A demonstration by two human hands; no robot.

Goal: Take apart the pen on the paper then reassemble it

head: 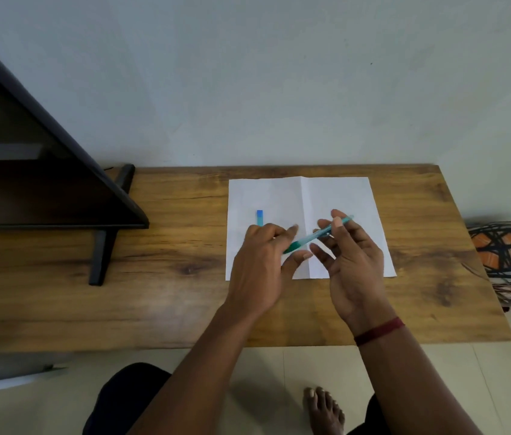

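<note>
Head camera, asker: Where is the pen, and what are the hands doing?

Describer: The teal pen [316,235] is held up just above a creased white paper [342,196] that lies flat on a wooden tabletop [169,215]. It slants from lower left to upper right. The left hand [260,259] pinches the darker green tip end between thumb and forefinger. The right hand [351,255] grasps the paler barrel further up, also between thumb and fingers, with its other fingers spread loosely. Neither hand is free.

Asker: Has anything come off it?

Describer: One small blue piece [259,217] lies on the left half of the paper, just beyond the left hand's knuckles, which cover its near end. It looks like a cap or end plug. I can see no other loose part on the sheet: no refill, no spring, no separate tip.

Asker: So how far along is the job?

Describer: Early, by my reading. One part is off and set down, and the rest of the pen seems to be in one length. The two-handed hold, one hand at each end, suits twisting the tip section loose, though the same hold would suit screwing it back on, and I cannot tell which. If it is coming apart, what remains is freeing the tip, drawing out the inside parts, then putting everything together again with the blue piece last.

Asker: Anything else nearby?

Describer: A dark screen on a stand [28,167] at the left, well apart from the paper.
</note>
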